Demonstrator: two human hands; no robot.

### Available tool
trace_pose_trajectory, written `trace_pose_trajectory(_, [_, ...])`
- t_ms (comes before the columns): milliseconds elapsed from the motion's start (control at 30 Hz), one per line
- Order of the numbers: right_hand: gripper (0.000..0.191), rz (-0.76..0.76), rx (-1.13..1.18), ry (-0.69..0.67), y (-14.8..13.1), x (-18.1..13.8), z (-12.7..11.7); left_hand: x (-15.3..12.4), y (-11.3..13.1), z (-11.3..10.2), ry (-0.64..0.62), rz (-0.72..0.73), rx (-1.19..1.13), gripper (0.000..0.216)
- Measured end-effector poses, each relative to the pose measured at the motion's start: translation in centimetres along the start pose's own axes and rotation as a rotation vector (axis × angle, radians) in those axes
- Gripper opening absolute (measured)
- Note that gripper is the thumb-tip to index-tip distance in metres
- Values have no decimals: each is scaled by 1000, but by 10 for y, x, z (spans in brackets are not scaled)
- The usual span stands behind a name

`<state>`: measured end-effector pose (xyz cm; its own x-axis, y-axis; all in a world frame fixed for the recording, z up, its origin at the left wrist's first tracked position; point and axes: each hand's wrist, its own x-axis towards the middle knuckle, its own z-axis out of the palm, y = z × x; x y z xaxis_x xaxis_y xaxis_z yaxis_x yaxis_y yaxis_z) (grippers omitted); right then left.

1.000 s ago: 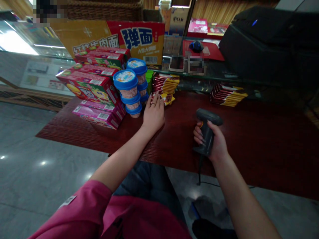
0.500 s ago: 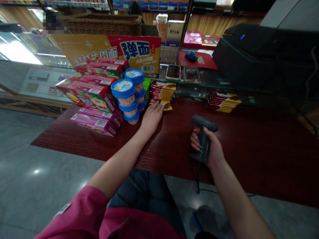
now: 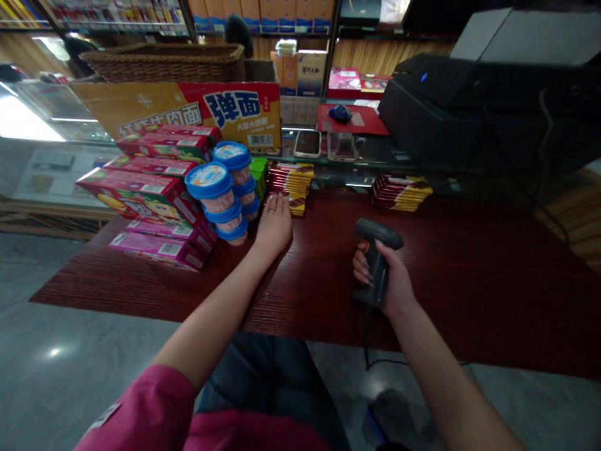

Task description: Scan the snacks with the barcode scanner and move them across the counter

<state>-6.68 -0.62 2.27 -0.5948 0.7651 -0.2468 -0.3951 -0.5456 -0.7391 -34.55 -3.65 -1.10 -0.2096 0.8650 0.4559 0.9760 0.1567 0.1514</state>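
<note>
Left hand [image 3: 275, 227] on the front red-and-yellow packets [image 3: 297, 203], fingers close together; can't tell if they pinch. Packets sit on the bench [image 3: 319, 275], just right of the blue-lidded tubs [image 3: 210, 180], near side of the similar row [image 3: 293, 178]. Right hand [image 3: 397, 279] has fingers wrapped round the handheld scanner's grip [image 3: 378, 269], cord [image 3: 367, 341] hanging. Second packet stack [image 3: 402, 192] farther right, beyond the scanner.
</note>
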Motion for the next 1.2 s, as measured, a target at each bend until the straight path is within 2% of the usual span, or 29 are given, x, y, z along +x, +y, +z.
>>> trace_pose_trajectory(100, [23,-50,1,31,-15,1,-19,-1,4,-2,26,51,-54,62])
trace_pose_trajectory(167, [24,-86,10,58,-28,2,-36,0,16,-4,15,156,-114,63])
trace_pose_trajectory(300, [29,-150,97,101,-53,6,-72,13,62,2,-111,459,-313,68])
trace_pose_trajectory(400, [32,-177,174,83,-62,8,-86,38,102,20,-139,543,-472,72])
trace_pose_trajectory(567, [31,-180,194,69,-59,12,-82,104,149,67,66,439,-641,77])
trace_pose_trajectory(667, [29,-150,201,60,-57,14,-78,134,160,89,77,428,-622,71])
trace_pose_trajectory(733, [27,-137,208,53,-58,14,-78,144,161,96,62,427,-571,62])
trace_pose_trajectory(900, [27,-131,186,56,-59,14,-77,142,158,89,132,347,-488,33])
trace_pose_trajectory(1033, [29,-148,110,47,-59,10,-72,132,155,82,226,351,-646,26])
trace_pose_trajectory(1100, [31,-145,60,18,-57,7,-68,124,153,79,283,270,-772,25])
trace_pose_trajectory(1200, [34,-100,-16,-38,-51,1,-60,104,144,69,344,37,-942,19])
